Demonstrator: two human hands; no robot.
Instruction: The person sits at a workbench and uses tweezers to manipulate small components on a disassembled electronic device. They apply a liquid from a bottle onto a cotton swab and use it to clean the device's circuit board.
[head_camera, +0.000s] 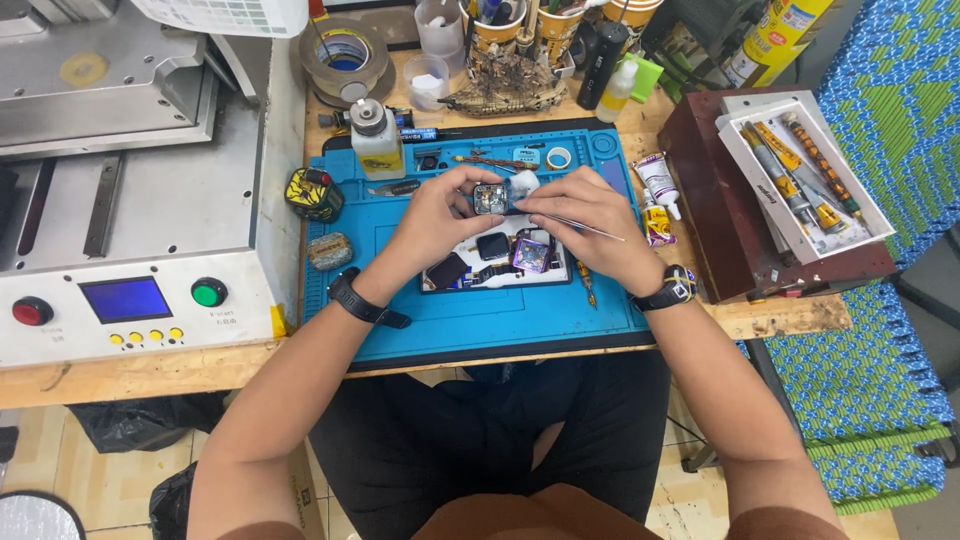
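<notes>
**Small watch body held between my two hands over the blue mat**

On my left side stands a big grey machine (140, 180) with a blue screen, a red button and a green button. It is on the wooden surface (780, 315). In front of me lies the blue work mat (480, 320), and on it a white tray (500, 262) with small dark parts. At the right, an open box of tools (800, 170) rests on a dark brown case.

My left hand (432, 222) is closed around the small square watch body (490, 198), above the far part of the mat. My right hand (590, 220) touches the same piece and grips thin metal tweezers (585, 228). A clear bottle (377, 140) stands near, at the mat's far left.
</notes>
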